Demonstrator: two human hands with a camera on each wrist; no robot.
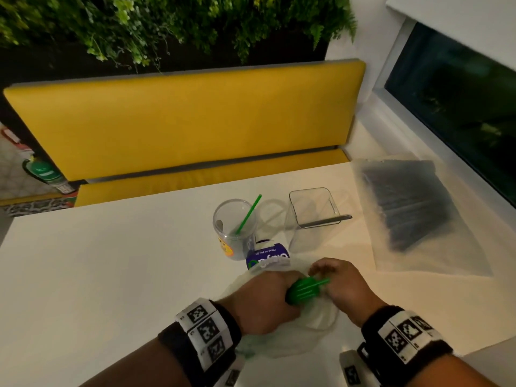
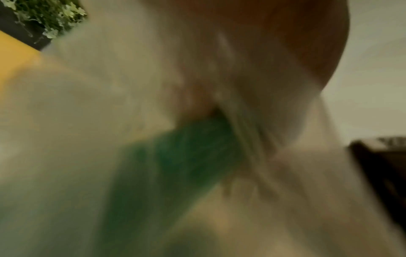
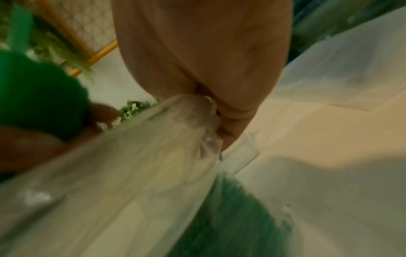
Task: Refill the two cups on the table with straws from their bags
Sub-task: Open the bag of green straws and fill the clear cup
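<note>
Both our hands clamped: left hand [image 1: 261, 298] grips green straws [image 1: 305, 289], right hand [image 1: 342, 289] pinches flimsy bag [image 1: 315, 322] (light, slippery; grab mid-bundle).

1. The view is heavily blurred. Filmy, translucent plastic bag [image 2: 98, 104] material fills most of it, from the left edge across to the right.
2. A dark green mass of straws [image 2: 171, 165] shows through the plastic, running from the centre down towards the lower left.
3. Part of the left hand [image 2: 285, 34] shows at the top right, against the plastic; how its fingers lie cannot be told.
4. Far left, green foliage [image 2: 50, 19] sits above a yellow surface [image 2: 15, 57].
5. A dark band [image 2: 382, 173] shows at the right edge.
</note>
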